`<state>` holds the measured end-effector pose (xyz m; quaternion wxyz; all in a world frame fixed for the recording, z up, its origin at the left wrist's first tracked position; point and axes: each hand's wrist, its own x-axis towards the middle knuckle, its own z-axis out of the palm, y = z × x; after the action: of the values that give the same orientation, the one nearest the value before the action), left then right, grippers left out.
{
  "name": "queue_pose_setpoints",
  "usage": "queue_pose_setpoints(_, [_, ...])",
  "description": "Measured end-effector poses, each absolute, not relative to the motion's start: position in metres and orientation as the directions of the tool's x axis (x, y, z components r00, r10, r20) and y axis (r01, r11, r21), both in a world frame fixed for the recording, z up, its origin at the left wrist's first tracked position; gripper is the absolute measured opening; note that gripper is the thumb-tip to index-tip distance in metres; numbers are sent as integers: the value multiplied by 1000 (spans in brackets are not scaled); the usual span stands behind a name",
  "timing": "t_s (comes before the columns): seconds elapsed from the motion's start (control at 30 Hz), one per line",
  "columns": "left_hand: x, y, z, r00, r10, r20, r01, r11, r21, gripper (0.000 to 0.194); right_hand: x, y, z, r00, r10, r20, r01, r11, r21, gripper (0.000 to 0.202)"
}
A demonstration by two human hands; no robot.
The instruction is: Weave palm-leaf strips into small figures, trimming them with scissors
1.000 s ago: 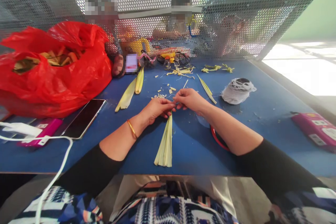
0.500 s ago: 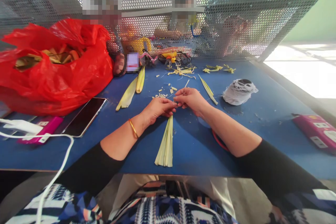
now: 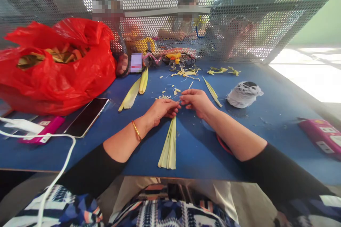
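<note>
My left hand (image 3: 162, 109) pinches the narrow upper end of a bundle of pale green husk strips (image 3: 168, 147), whose wide end fans out toward the table's front edge. Close beside it, my right hand (image 3: 195, 101) has its thumb and fingers pinched on a thin pale thread (image 3: 176, 96) at the top of the bundle. The thread's exact path between the fingertips is too fine to follow. Small cut husk scraps (image 3: 163, 97) lie just beyond my hands. A single husk leaf (image 3: 212, 91) rests past my right hand.
A large red plastic bag (image 3: 87, 67) of dry husks stands at left, near a phone (image 3: 86, 117) and a magenta power strip (image 3: 45, 130). At right are a white-netted spool (image 3: 244, 94) and another magenta strip (image 3: 321, 135). A perforated metal screen (image 3: 229, 10) stands behind, people beyond it.
My right hand has drawn slightly away from my left, and more of the thread shows between them. The bundle stays in my left hand. The view has shifted a little.
</note>
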<state>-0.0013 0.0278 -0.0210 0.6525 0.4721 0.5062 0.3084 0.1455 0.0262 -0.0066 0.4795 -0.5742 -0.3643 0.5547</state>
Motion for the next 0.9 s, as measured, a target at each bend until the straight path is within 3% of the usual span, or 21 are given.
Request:
queue_pose_setpoints(0.23, [-2,28,-20,273,885,-378,38,383,923,11,145,27,-8,120,951,-286,-183,-262,-948,15])
queue_pose_setpoints(0.33, [-4,29,-20,270,879,-392,-14,410,912,10,146,28,-9,68,976,-208,-167,-194,-967,15])
queue_pose_setpoints(0.47, [-5,32,-20,281,876,-392,-66,425,903,9,149,27,-6,-103,994,-44,-67,-51,-996,18])
queue_pose_setpoints(0.6, [-7,34,-19,279,872,-403,-81,439,895,10,152,25,-2,-301,954,4,27,12,-1000,19])
queue_pose_setpoints(0.7, [-7,35,-18,296,863,-410,-90,453,887,10,154,25,0,-310,950,-29,42,-16,-999,16])
queue_pose_setpoints(0.9, [-8,34,-18,294,868,-400,-85,441,894,8,160,30,3,-131,962,-238,184,-212,-960,11])
